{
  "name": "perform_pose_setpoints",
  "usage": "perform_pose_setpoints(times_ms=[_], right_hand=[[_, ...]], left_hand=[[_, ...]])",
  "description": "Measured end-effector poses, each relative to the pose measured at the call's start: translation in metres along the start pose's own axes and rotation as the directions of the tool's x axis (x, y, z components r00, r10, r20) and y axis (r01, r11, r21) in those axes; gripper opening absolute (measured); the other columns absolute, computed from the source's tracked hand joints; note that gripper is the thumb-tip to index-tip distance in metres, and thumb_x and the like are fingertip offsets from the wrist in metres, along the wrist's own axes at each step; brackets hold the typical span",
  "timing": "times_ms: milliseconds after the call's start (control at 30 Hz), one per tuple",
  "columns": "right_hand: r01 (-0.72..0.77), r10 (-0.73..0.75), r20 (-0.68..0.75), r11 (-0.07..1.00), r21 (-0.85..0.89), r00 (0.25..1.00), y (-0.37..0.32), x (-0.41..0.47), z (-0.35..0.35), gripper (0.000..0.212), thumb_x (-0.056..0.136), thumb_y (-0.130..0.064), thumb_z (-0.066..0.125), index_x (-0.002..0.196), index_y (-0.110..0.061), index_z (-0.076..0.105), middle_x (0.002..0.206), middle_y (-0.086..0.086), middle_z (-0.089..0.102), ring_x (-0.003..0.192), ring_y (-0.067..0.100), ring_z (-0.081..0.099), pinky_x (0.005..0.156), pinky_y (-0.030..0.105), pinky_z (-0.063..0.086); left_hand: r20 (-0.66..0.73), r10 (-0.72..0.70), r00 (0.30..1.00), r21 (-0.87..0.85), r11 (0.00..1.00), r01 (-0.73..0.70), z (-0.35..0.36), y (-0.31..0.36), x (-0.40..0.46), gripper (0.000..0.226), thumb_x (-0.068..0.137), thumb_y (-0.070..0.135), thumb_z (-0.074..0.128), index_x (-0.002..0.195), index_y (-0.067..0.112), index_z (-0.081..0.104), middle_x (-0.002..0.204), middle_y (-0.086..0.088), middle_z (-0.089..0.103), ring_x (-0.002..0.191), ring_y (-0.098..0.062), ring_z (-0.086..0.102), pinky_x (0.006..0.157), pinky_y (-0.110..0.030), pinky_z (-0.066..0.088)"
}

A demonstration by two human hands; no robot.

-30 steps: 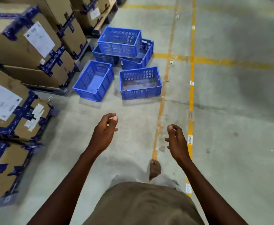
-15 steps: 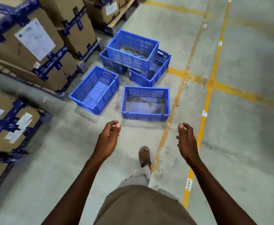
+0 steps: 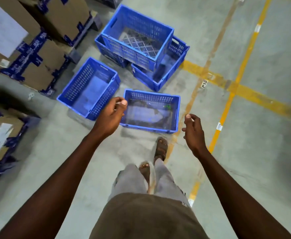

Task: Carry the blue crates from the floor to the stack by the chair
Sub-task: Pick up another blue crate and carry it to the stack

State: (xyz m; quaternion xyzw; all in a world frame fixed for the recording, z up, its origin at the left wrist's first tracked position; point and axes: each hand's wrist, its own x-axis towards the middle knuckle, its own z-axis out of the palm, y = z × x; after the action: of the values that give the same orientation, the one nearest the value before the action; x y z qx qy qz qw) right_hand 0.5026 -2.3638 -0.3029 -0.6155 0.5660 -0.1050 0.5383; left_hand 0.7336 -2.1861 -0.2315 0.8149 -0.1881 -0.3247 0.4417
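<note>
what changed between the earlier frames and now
The person walked up to the crates, so the nearest crate now lies just past both hands. The left hand reaches over that crate's left end; the right hand hovers off its right end. Neither has taken hold of anything. The crates themselves have not moved: one still rests on two others, and the side crate is still beside the boxes.

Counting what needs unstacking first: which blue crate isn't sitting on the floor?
The top crate at the back: it rests across the rims of two crates beneath it, while the two crates nearer the hands stand apart, directly on the concrete.
</note>
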Motion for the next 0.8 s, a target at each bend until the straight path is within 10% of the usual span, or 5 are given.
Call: perform_pose_setpoints(times_ms=[233, 433, 633, 800], right_hand=[[-0.244, 0.245, 0.032, 0.969, -0.025, 0.969, 0.013, 0.145, 0.047, 0.054, 0.083, -0.08, 0.042, 0.11, -0.036, 0.057, 0.1, -0.004, 0.067, 0.102, 0.03, 0.068, 0.091, 0.053, 0.056], [-0.419, 0.414, -0.067, 0.902, -0.105, 0.908, 0.132, 0.305, 0.116, 0.067, 0.081, -0.083, 0.039, 0.113, -0.028, 0.06, 0.116, 0.009, 0.07, 0.11, 0.034, 0.065, 0.099, 0.051, 0.052], [-0.474, 0.431, -0.243, 0.865, -0.162, 0.869, 0.277, 0.456, 0.182, 0.07, 0.1, -0.066, 0.034, 0.136, -0.009, 0.053, 0.141, 0.025, 0.056, 0.131, 0.039, 0.051, 0.109, 0.041, 0.037], [-0.499, 0.483, -0.194, 0.866, -0.041, 0.854, 0.338, 0.503, 0.204, 0.077, 0.082, -0.088, 0.026, 0.088, -0.018, 0.057, 0.086, 0.021, 0.071, 0.064, 0.03, 0.069, 0.064, 0.039, 0.055]], left_hand=[[0.087, -0.213, 0.973, -0.059, 0.974, 0.218, 0.033, -0.046, 0.132, 0.025, 0.101, 0.048, 0.043, 0.106, 0.029, 0.059, 0.097, -0.002, 0.068, 0.08, -0.016, 0.064, 0.071, -0.03, 0.05], [0.126, -0.451, 0.883, 0.114, 0.891, 0.439, 0.113, -0.231, 0.279, 0.024, 0.102, 0.045, 0.045, 0.095, 0.026, 0.058, 0.097, -0.012, 0.066, 0.084, -0.027, 0.063, 0.073, -0.036, 0.049], [-0.242, -0.49, 0.837, 0.399, 0.737, 0.546, 0.173, -0.414, 0.426, 0.071, 0.1, 0.053, 0.038, 0.137, -0.008, 0.043, 0.137, -0.036, 0.048, 0.127, -0.048, 0.047, 0.104, -0.047, 0.035], [-0.195, -0.643, 0.741, 0.113, 0.735, 0.668, 0.158, -0.526, 0.505, 0.095, 0.077, 0.092, 0.026, 0.097, 0.007, 0.063, 0.092, -0.018, 0.072, 0.08, -0.037, 0.07, 0.075, -0.051, 0.055]])
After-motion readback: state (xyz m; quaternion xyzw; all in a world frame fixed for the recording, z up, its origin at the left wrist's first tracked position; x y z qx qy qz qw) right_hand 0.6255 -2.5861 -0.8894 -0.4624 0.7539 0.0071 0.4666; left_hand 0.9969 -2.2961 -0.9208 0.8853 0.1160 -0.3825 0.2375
